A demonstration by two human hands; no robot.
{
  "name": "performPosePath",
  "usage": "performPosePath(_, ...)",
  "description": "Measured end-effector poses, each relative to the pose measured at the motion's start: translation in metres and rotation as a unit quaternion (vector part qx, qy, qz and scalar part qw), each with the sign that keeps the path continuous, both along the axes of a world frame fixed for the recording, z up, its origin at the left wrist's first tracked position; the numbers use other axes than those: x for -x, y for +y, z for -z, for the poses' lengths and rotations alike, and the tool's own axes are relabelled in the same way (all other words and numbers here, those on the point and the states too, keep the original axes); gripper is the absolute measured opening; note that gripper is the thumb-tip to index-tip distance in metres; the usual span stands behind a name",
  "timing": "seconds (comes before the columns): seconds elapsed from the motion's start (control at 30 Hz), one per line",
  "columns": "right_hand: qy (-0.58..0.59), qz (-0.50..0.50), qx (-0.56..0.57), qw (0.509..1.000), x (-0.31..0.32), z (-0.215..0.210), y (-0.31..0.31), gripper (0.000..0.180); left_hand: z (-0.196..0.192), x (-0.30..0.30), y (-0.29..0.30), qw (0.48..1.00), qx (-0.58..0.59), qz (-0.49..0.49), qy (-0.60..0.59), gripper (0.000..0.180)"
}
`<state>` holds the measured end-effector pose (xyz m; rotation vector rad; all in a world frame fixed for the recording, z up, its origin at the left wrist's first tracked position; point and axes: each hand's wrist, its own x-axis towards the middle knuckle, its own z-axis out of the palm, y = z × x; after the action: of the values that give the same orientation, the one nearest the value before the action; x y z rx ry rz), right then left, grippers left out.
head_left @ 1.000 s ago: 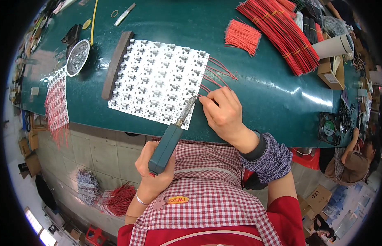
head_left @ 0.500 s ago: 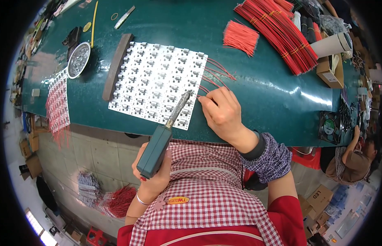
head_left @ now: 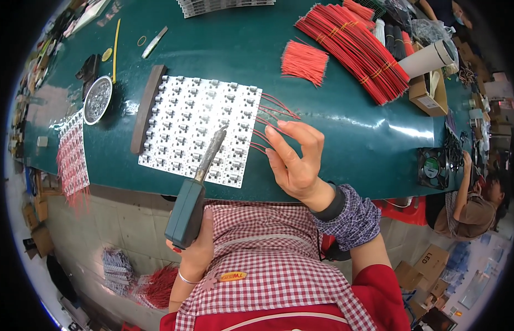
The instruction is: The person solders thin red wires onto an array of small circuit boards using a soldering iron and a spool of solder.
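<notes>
We have one head-worn fisheye view, looking steeply down and forward from close above the green table (head_left: 345, 132); its edges bend toward the dark circular rim.

Bright, even overhead light is falling across the dark green glossy worktop (head_left: 334, 127), which is throwing back a pale streak of glare toward its right side. The white panel of small circuit boards (head_left: 179, 127) is looking nearly overexposed, its fine detail washing out. Shadows are staying short and soft, with only a faint one showing beside the round metal dish (head_left: 97, 99). The fisheye lens is bending the worktop's front edge into a strong curve and squeezing everything near the rim, where a black vignette is closing in. The centre is reading sharp; the rim areas are smearing and darkening, especially the floor at lower left
</notes>
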<state>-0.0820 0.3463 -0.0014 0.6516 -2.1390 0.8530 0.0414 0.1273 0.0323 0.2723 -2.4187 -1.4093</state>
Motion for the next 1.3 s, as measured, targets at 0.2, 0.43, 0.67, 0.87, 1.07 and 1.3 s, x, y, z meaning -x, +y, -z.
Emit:
performPosePath(0.2, -0.020, -0.074, 0.036, 0.996, 0.005, 0.004, 0.014, 0.020, 0.009, -0.002, -0.002, 0.997, -0.074, -0.022, -0.032, 0.032)
performPosePath(0.43, -0.030, -0.004, 0.032, 0.999, 0.045, -0.003, 0.031, 0.029, 0.020, -0.005, -0.007, 0.994, -0.101, -0.036, -0.029, 0.028)
performPosePath(0.67, -0.079, 0.032, 0.045, 0.995, 0.078, 0.000, 0.049, 0.016, 0.024, -0.007, -0.010, 0.993, -0.102, -0.049, -0.040, 0.028)
performPosePath(0.87, -0.116, -0.042, 0.198, 0.972, 0.062, -0.015, 0.043, 0.010, 0.032, -0.001, -0.014, 0.995, -0.080, -0.053, -0.008, 0.027)
performPosePath(1.07, -0.056, -0.141, 0.312, 0.938, 0.050, -0.030, 0.040, 0.008, 0.024, 0.002, -0.012, 0.995, -0.088, -0.050, -0.023, 0.026)
performPosePath(1.3, -0.062, -0.188, 0.383, 0.902, 0.037, -0.040, 0.036, 0.012, 0.021, -0.001, -0.017, 0.990, -0.089, -0.067, -0.086, 0.023)
